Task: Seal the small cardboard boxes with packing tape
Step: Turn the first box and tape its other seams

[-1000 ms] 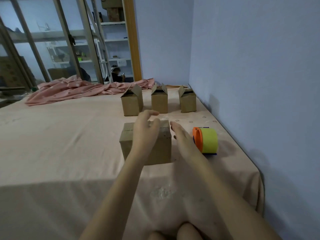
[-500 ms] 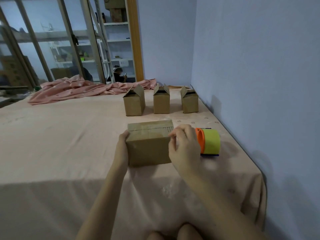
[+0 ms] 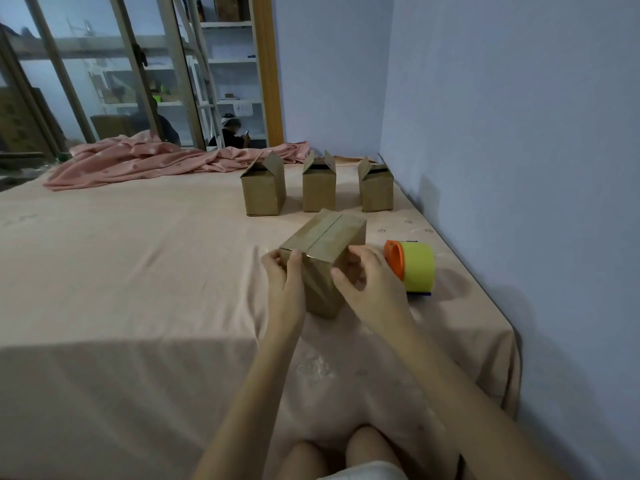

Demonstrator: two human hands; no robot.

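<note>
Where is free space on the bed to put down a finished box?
The bare peach sheet left of the closed cardboard box is free. It is crowded on the right: yellow tape roll with orange core, three open boxes, wall.

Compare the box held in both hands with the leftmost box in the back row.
The held box has its flaps folded flat and meeting in a seam; the leftmost back box has its flaps standing up, open. The held box is gripped by the left hand and right hand and turned at an angle; the back one stands untouched. Both are plain brown cardboard.
</note>
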